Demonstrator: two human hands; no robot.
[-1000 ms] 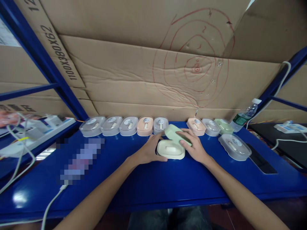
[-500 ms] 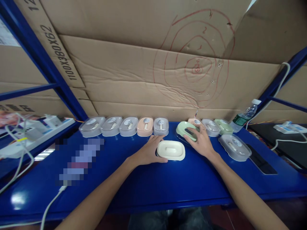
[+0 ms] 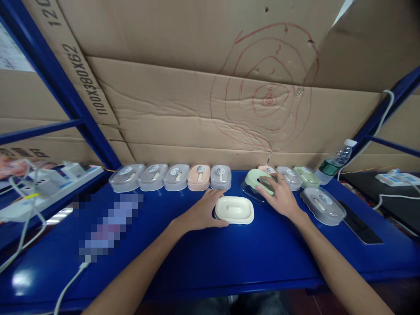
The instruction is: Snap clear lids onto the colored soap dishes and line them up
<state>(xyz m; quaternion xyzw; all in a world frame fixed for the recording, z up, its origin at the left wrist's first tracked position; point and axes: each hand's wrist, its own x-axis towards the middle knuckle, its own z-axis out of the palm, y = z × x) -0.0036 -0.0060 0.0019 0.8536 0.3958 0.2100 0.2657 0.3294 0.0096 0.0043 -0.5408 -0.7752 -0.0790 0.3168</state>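
Note:
My left hand point(image 3: 205, 211) is curved round the left end of a cream oval dish point(image 3: 234, 209), thumb along the front and fingers behind. The dish has a raised bar in its middle and rests on the blue table. My right hand point(image 3: 280, 194) grips the right side of a green oval tray point(image 3: 256, 180) with a dark slot, its fingertips at the slot. This tray is tilted, its right end lower, above a clear plastic cover point(image 3: 247, 194) lying on the table. My right fingers partly hide the slot.
Several clear-lidded boxes point(image 3: 153, 177) stand along the back. At right are a single lidded box point(image 3: 323, 205), a black phone point(image 3: 362, 225) and a water bottle point(image 3: 334, 164). A power strip point(image 3: 65, 183) and white cable point(image 3: 67, 284) lie at left. Cardboard point(image 3: 180, 100) walls the rear.
My right hand has shifted slightly right with the green tray, which is now more tilted and shows more of the clear cover. My left hand stays at the cream dish. The view has shifted slightly.

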